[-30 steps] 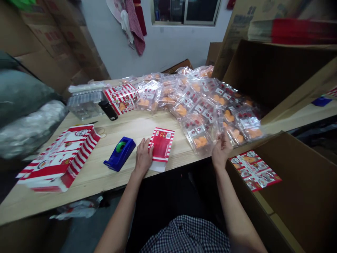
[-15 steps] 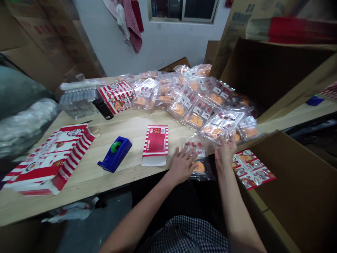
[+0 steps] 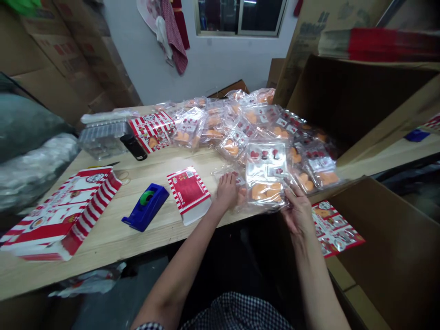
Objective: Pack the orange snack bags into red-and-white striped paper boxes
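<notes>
My right hand grips the lower right edge of a clear plastic package with orange pieces and small dark red items inside. The package is raised over the table's front edge. To its left, my left hand rests with bent fingers on another clear package, partly hidden by the hand and the raised one. Left of that hand, a small red and white box lies tilted on the wooden table.
Several packages are heaped behind. A blue tape dispenser, a large striped box, a black cylinder and clear trays are at left. Open cardboard boxes stand at right.
My right hand has lifted a package from the heap and brought it left. My left hand has moved left with the lower package, and the small box has shifted left and turned.
</notes>
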`<act>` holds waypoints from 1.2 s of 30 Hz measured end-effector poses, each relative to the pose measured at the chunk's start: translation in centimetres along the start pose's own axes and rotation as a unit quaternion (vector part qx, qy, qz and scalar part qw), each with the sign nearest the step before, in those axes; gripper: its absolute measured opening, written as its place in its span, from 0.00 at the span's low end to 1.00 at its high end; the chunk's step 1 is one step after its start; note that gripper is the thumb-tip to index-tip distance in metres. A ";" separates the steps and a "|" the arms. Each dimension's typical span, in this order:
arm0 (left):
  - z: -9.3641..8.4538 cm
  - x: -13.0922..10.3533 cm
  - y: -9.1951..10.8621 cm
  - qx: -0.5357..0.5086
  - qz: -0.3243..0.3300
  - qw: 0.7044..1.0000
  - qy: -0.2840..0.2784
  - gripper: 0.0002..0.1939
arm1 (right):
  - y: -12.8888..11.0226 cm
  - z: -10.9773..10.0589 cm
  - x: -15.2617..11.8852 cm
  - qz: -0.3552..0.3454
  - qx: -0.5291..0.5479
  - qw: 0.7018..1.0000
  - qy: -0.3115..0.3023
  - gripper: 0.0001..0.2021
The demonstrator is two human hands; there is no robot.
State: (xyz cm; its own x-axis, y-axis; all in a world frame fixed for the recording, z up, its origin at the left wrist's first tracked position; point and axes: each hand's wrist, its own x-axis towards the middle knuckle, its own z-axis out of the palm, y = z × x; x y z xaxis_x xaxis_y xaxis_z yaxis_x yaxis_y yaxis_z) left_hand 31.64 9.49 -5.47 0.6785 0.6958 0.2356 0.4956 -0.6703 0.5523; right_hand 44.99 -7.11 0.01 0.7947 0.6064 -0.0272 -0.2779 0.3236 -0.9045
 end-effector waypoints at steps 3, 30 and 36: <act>-4.9 -1.9 -0.2 -0.088 -0.022 0.994 0.064 0.27 | -1.3 -0.9 -0.8 0.032 -0.053 0.997 -0.049 0.22; -19.4 -23.3 -17.2 -0.641 -0.311 0.626 0.316 0.16 | 10.8 10.9 -13.4 -0.189 -0.584 0.584 -0.531 0.32; -19.4 -24.6 -16.4 -0.647 -0.330 0.576 0.375 0.14 | 7.0 14.2 -13.8 -0.241 -0.658 0.412 -0.583 0.41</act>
State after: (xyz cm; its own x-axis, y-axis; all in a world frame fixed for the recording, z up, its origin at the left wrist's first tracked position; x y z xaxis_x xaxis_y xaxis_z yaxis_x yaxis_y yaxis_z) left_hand -3.68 8.40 -4.77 -0.0909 0.9302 -0.3556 -0.6364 0.2204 0.7392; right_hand 24.42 -2.91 0.05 -0.4259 0.8868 -0.1794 0.9025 0.4023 -0.1540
